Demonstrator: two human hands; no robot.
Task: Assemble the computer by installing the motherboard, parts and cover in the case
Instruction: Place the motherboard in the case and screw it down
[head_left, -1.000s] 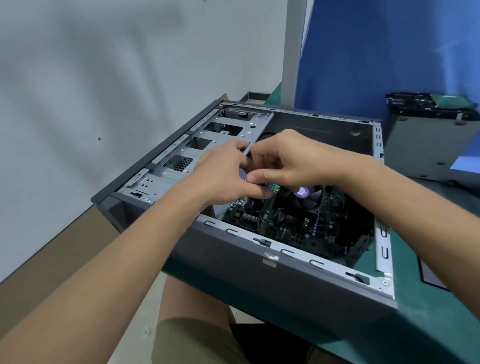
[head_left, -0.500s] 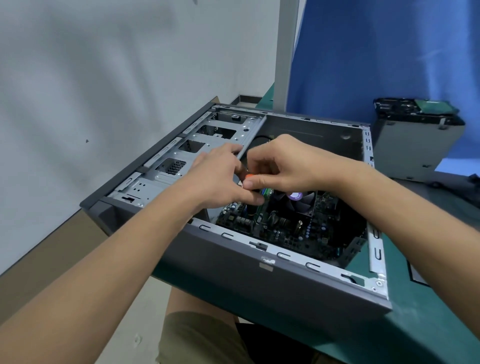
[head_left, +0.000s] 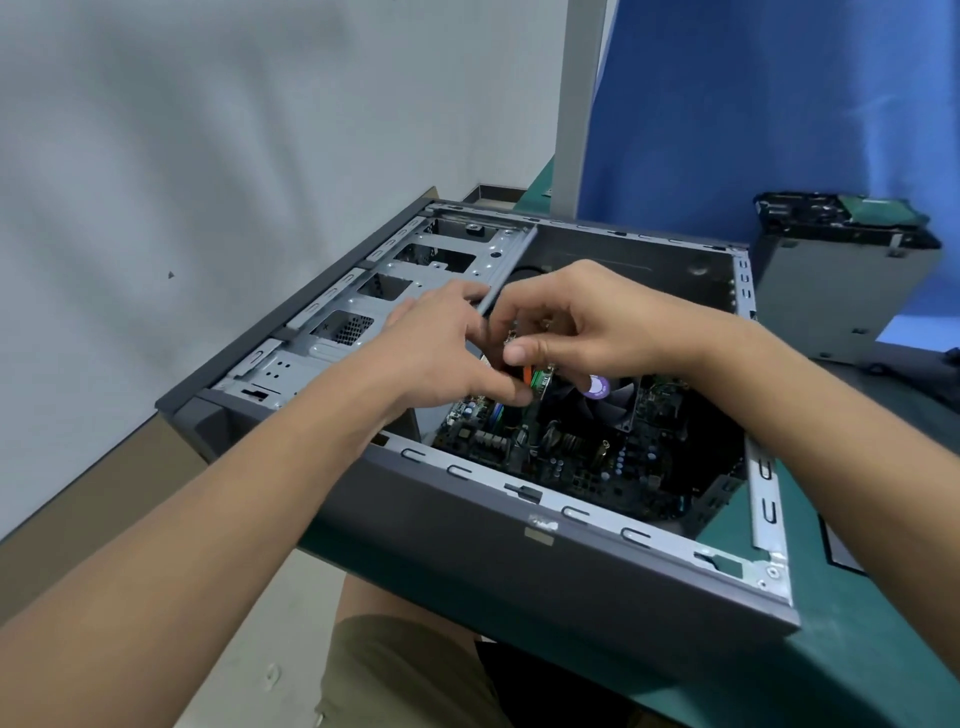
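Observation:
A grey computer case (head_left: 519, 561) lies open on its side on the green table (head_left: 857, 649). The motherboard (head_left: 587, 462) sits inside it, with a black cooler fan (head_left: 608, 405) that carries a purple sticker. My left hand (head_left: 441, 353) and my right hand (head_left: 587, 317) meet above the board, just left of the fan. Between their thumbs and fingertips they pinch a small green part with an orange end (head_left: 540, 376). Most of that part is hidden by my fingers.
The metal drive cage (head_left: 415, 270) fills the case's left end. A grey metal box (head_left: 831, 291) with a drive on top stands at the right behind the case. A grey post (head_left: 576, 104) and a blue panel (head_left: 753, 104) rise at the back.
Both hands have stayed together over the board. The green and orange part now shows between the fingertips. My view has tilted a little, so the case sits lower and further left.

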